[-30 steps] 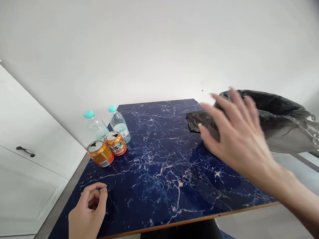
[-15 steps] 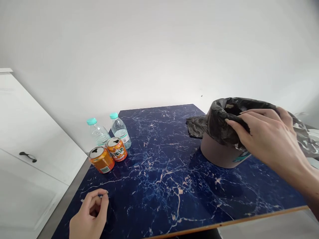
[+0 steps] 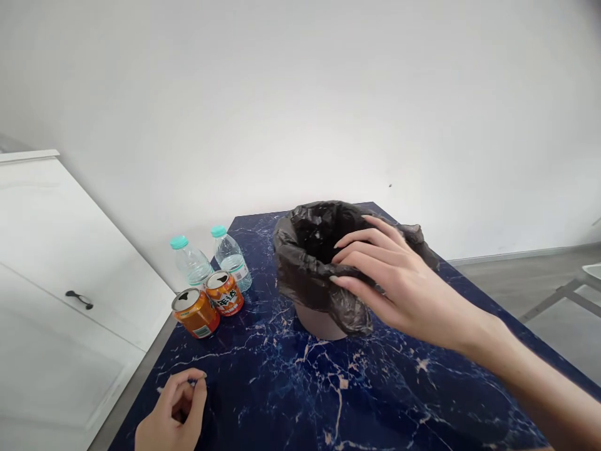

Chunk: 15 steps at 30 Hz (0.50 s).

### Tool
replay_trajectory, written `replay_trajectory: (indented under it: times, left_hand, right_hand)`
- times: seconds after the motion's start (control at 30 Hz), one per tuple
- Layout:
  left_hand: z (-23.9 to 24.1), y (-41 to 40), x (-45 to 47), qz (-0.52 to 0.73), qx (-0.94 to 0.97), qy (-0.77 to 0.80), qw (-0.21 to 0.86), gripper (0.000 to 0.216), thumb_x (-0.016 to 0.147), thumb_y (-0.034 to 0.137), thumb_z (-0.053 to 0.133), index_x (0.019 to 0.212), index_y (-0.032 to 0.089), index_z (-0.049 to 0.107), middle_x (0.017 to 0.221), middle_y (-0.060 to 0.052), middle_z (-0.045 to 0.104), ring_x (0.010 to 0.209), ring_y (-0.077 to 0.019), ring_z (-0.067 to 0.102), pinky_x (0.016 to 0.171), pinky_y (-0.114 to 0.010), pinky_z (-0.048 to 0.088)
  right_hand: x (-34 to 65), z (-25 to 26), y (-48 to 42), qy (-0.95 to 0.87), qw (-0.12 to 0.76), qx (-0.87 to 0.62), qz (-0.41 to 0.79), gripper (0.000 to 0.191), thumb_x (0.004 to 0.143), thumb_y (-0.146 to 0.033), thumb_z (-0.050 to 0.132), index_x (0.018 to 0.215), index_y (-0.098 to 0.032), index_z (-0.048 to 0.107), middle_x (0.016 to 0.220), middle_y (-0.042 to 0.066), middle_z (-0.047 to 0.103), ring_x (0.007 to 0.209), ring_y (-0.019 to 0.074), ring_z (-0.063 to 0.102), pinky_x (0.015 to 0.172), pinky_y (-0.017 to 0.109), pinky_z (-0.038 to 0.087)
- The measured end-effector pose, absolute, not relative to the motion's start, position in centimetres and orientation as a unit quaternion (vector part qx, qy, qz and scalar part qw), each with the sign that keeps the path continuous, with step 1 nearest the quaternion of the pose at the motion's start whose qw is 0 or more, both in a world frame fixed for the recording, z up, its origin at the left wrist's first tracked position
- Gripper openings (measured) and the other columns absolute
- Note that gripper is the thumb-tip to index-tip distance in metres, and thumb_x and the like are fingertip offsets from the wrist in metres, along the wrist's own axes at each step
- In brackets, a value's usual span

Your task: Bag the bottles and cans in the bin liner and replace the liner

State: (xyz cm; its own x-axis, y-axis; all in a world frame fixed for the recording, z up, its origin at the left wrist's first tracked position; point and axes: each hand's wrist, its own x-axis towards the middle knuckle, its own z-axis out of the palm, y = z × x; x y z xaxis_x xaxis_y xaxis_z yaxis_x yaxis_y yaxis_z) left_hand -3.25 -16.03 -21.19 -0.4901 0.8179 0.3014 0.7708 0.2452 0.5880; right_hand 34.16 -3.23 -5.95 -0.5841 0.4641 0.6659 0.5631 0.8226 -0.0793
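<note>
A grey-brown trash can (image 3: 319,322) lined with a black trash bag (image 3: 305,275) stands mid-table. My right hand (image 3: 389,269) lies over the bag's near right rim, fingers apart and stretched toward the opening, thumb at the outer edge. The inside is dark, and whether the fingertips touch the bag is hard to see. My left hand (image 3: 171,410) rests low at the left, fingers curled and thumb close to the index finger, with nothing visible in it. Two orange soda cans (image 3: 196,316) stand beyond it, before two clear plastic bottles (image 3: 232,257) with turquoise caps.
The blue marble-patterned table (image 3: 282,394) narrows toward the white wall (image 3: 300,106). At the left stands a white cabinet (image 3: 61,250) with a dark handle (image 3: 79,299). A light-coloured piece of furniture (image 3: 573,291) shows on the floor at the right.
The trash can with its bag has moved left across the table, and my right hand has moved along, its fingers more spread. The view has turned slightly. The left hand, cans and bottles stay put.
</note>
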Motion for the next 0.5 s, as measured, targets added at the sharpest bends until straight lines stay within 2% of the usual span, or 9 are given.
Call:
replay_trajectory:
  times: [0.17,0.23,0.37,0.5]
  left_hand:
    - [-21.1,-16.0,-2.7,0.354,0.498,0.792,0.002,0.026,0.093,0.051,0.054,0.096,0.028,0.064,0.058,0.009,0.053,0.051,-0.0138,0.053,0.061,-0.022,0.044]
    - [-21.1,-16.0,-3.0,0.34,0.507,0.792,0.002,0.026,0.092,0.052,0.056,0.096,0.028,0.064,0.057,0.009,0.052,0.05,-0.0136,0.054,0.06,-0.022,0.044]
    - [-21.4,-15.8,-3.8,0.32,0.512,0.797,-0.008,0.027,0.09,0.052,0.057,0.096,0.027,0.066,0.056,0.009,0.054,0.049,-0.0131,0.056,0.058,-0.021,0.045]
    - [-20.9,-15.6,-3.8,0.323,0.515,0.794,-0.017,0.03,0.089,0.055,0.057,0.095,0.027,0.066,0.053,0.009,0.053,0.046,-0.0131,0.054,0.054,-0.021,0.046]
  right_hand:
    - [34.1,-4.5,-2.3,-0.913,0.317,-0.257,-0.016,0.025,0.11,-0.042,0.057,0.115,-0.021,0.069,0.119,0.008,0.076,0.136,0.0278,0.06,0.131,0.061,0.03]
    - [34.4,-3.5,-2.4,-0.915,0.311,-0.257,0.004,0.03,0.11,-0.047,0.055,0.118,-0.021,0.068,0.12,0.008,0.075,0.132,0.0277,0.062,0.128,0.059,0.035]
    - [34.8,-1.4,-3.4,-0.916,0.306,-0.254,0.049,0.03,0.112,-0.047,0.052,0.113,-0.021,0.068,0.112,0.008,0.074,0.111,0.0255,0.068,0.103,0.048,0.055]
    - [34.4,-0.5,-4.4,-0.914,0.315,-0.245,0.069,0.025,0.111,-0.043,0.056,0.11,-0.022,0.069,0.105,0.006,0.074,0.102,0.0237,0.069,0.091,0.042,0.057]
